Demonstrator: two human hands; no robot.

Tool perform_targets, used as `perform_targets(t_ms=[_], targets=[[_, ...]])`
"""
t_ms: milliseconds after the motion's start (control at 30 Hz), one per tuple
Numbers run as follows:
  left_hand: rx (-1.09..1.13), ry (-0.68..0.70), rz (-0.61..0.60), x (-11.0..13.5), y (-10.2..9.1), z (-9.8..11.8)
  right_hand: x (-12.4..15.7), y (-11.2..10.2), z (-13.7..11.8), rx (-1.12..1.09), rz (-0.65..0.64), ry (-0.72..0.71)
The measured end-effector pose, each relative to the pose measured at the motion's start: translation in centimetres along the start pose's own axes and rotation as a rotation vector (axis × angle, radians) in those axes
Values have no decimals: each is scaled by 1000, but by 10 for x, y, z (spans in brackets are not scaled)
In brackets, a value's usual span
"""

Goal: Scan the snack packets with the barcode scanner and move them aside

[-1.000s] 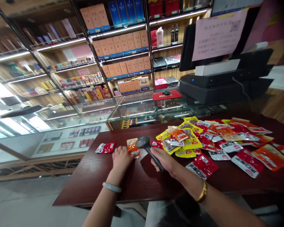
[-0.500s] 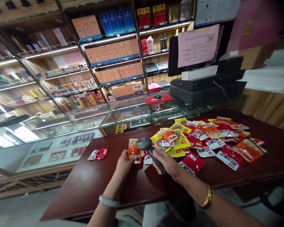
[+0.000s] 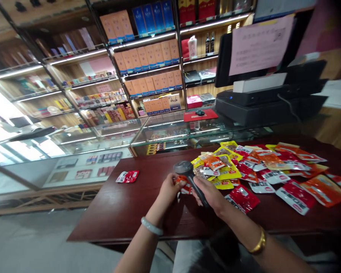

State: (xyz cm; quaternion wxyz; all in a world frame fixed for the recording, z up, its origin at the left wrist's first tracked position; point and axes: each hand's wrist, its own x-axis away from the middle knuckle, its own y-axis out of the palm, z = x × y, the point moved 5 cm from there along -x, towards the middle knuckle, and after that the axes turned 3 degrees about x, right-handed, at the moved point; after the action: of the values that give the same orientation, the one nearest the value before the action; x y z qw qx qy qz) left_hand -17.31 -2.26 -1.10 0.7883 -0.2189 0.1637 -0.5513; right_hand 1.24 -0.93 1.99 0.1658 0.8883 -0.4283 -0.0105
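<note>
My right hand (image 3: 208, 192) is wrapped round the handle of a dark barcode scanner (image 3: 184, 167), its head tilted toward my left hand. An orange snack packet (image 3: 184, 182) is pinched in my left hand (image 3: 169, 188), partly hidden under the scanner head. Just right of both hands spreads a heap of snack packets, with yellow packets (image 3: 229, 170), red-and-white packets (image 3: 295, 196) and orange packets (image 3: 325, 189) overlapping. A single red-and-white packet (image 3: 127, 176) lies apart on the left of the dark red wooden table (image 3: 125, 212).
Behind the table stands a glass display counter (image 3: 165, 132) with a red mouse pad (image 3: 200, 115) on top. A monitor (image 3: 224, 60) and a black cash-register base (image 3: 244, 110) are at the back right. Shelves of boxed goods (image 3: 147, 57) line the wall.
The view has shifted, so the scene sits farther right. My left hand has brought the orange packet closer in under the scanner head, and less of the packet shows.
</note>
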Motion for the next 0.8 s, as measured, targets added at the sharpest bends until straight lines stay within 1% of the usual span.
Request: perform_targets(t_ms=[33, 67, 100, 167, 200, 267, 333, 400, 467, 567, 633, 700, 800], targets=[[-39, 14, 19, -3, -3, 2, -1, 1, 1, 5, 6, 7], [-95, 24, 54, -6, -11, 2, -1, 2, 2, 11, 13, 17], [-169, 29, 99, -9, -23, 1, -2, 2, 3, 18, 18, 27], [-369, 18, 199, -14, -54, -6, -3, 3, 6, 33, 21, 48], [-483, -9, 249, -16, -71, -12, -3, 4, 8, 38, 16, 57], [-692, -115, 320, -19, -105, -28, -5, 5, 13, 40, 3, 70], [-808, -265, 315, -21, -130, -47, -7, 7, 18, 39, -10, 83], [-836, -360, 242, -23, -143, -61, -9, 9, 22, 41, -22, 99], [-833, -355, 149, -24, -145, -66, -11, 12, 25, 38, -34, 117], [-816, -286, 39, -19, -133, -62, -12, 14, 26, 38, -49, 119], [-770, -244, -22, -11, -116, -55, -12, 15, 26, 47, -57, 112], [-703, -189, -65, 0, -93, -46, -10, 14, 25, 51, -62, 107], [-592, -86, -89, 19, -57, -31, -7, 12, 22, 65, -65, 99]])
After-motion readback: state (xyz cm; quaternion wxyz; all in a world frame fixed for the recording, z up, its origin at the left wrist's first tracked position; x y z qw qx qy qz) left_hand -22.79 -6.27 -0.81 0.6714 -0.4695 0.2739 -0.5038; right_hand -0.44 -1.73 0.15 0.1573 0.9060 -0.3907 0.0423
